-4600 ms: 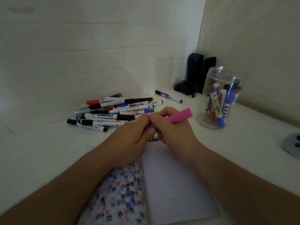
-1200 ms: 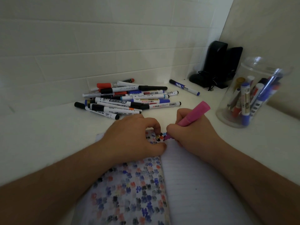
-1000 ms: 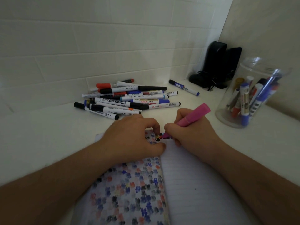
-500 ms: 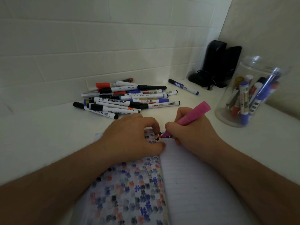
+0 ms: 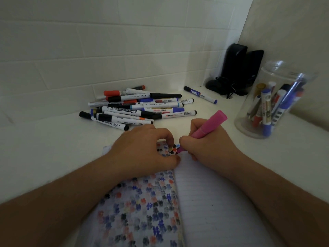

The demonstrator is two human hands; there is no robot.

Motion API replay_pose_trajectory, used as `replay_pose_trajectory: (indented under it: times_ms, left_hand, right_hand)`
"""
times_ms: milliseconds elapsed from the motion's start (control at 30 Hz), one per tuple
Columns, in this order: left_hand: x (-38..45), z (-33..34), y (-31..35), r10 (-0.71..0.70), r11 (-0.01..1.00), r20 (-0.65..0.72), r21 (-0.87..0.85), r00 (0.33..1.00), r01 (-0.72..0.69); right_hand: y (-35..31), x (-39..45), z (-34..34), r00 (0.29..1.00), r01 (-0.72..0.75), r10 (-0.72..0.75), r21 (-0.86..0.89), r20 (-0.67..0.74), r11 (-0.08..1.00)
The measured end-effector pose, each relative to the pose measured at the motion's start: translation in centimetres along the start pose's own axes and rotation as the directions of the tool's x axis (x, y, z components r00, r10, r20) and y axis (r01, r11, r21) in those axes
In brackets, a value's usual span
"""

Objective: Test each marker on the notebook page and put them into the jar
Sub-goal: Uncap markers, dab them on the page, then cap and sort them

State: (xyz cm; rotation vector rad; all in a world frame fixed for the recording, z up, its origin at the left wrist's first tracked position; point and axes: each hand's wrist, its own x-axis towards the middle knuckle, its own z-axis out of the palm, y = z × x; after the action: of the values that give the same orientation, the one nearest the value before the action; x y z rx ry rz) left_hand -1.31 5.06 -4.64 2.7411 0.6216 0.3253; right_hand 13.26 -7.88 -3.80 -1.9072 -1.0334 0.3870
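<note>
The pink marker [image 5: 208,128] is gripped in the right hand [image 5: 210,141], fingers curled round its barrel, tip down on the notebook [image 5: 210,202] at the top of the spine; the left hand [image 5: 142,150] rests on the blotted left page, fingers bent, and I cannot tell whether it holds anything; a marker pile [image 5: 140,108] lies toward the tabletop's [image 5: 44,148] back edge; the jar [image 5: 272,102], part filled, stands near the right edge.
</note>
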Motion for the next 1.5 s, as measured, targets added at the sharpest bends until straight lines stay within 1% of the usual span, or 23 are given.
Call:
replay_pose_trajectory:
  times_ms: [67,100,167,233,267,333,433,533,700,800,867,900,1000,1033,1267,1367,1500]
  left_hand:
    - [-0.2,0.1,0.0,0.028,1.000,-0.008,0.012,1.000,-0.028]
    - [-0.3,0.1,0.0,0.049,0.999,-0.018,-0.004,0.999,-0.050]
    - [-0.5,0.0,0.0,0.068,0.989,-0.051,-0.125,0.996,-0.074]
    - [-0.4,-0.2,-0.1,0.045,0.968,-0.072,-0.244,0.996,-0.062]
    - [-0.3,-0.3,-0.2,0.027,0.957,-0.076,-0.288,0.997,-0.048]
    - [-0.2,-0.4,-0.3,-0.008,0.935,-0.092,-0.355,0.996,-0.025]
    - [0.0,-0.3,-0.4,-0.017,0.931,-0.113,-0.364,0.993,-0.025]
    - [0.0,-0.4,-0.1,-0.014,0.942,-0.129,-0.335,0.992,-0.030]
    - [-0.2,-0.5,0.2,0.008,0.967,-0.148,-0.252,0.989,-0.046]
    - [-0.2,-0.5,0.2,0.029,0.974,-0.178,-0.215,0.984,-0.067]
    - [-0.2,-0.5,0.2,0.030,0.977,-0.204,-0.203,0.979,-0.072]
    - [-0.2,-0.5,0.1,0.028,0.978,-0.212,-0.198,0.977,-0.071]
    - [-0.4,-0.5,0.1,0.028,0.976,-0.239,-0.202,0.971,-0.077]
    - [-0.5,-0.5,0.1,0.034,0.977,-0.250,-0.195,0.968,-0.085]
    - [-1.2,-0.7,0.7,0.145,0.975,-0.364,-0.103,0.920,-0.194]
    - [-1.4,-0.7,0.9,0.152,0.980,-0.370,-0.065,0.917,-0.189]
    - [-1.4,-0.5,0.7,0.200,0.977,-0.389,0.003,0.900,-0.215]
  right_hand:
    - [-0.1,0.0,0.0,1.000,-0.007,0.007,0.016,-0.003,1.000]
    - [-0.2,0.0,0.0,1.000,-0.016,0.016,0.059,-0.009,0.998]
    - [-0.2,0.2,-0.3,0.998,-0.063,0.069,0.236,-0.017,0.970]
    - [-0.3,0.3,-0.9,0.994,-0.100,0.104,0.433,0.014,0.896]
    - [-0.4,0.3,-1.2,0.994,-0.105,0.095,0.504,0.046,0.857]
    - [-0.3,0.2,-1.7,0.992,-0.112,0.053,0.603,0.114,0.790]
    - [-0.1,0.1,-2.2,0.985,-0.141,0.033,0.678,0.170,0.722]
    - [0.1,0.1,-2.2,0.986,-0.126,0.022,0.659,0.163,0.741]
    - [0.1,-0.1,-1.6,0.991,-0.032,-0.041,0.518,0.129,0.855]
    - [0.1,-0.3,-1.4,0.990,0.036,-0.092,0.455,0.102,0.890]
    - [-0.1,-0.5,-1.5,0.989,0.047,-0.100,0.418,0.108,0.907]
    - [-0.2,-0.6,-1.6,0.988,0.022,-0.084,0.424,0.128,0.906]
    - [-0.3,-0.5,-1.9,0.978,-0.109,0.001,0.504,0.209,0.857]
    - [-0.4,-0.4,-1.8,0.976,-0.128,0.018,0.508,0.217,0.852]
    - [-1.3,-0.6,-0.9,0.986,-0.143,0.060,0.617,0.153,0.774]
    - [-1.4,-0.7,-0.4,0.986,-0.153,0.084,0.612,0.141,0.776]
    - [-1.6,-1.2,-0.3,0.992,-0.093,0.024,0.568,0.127,0.818]
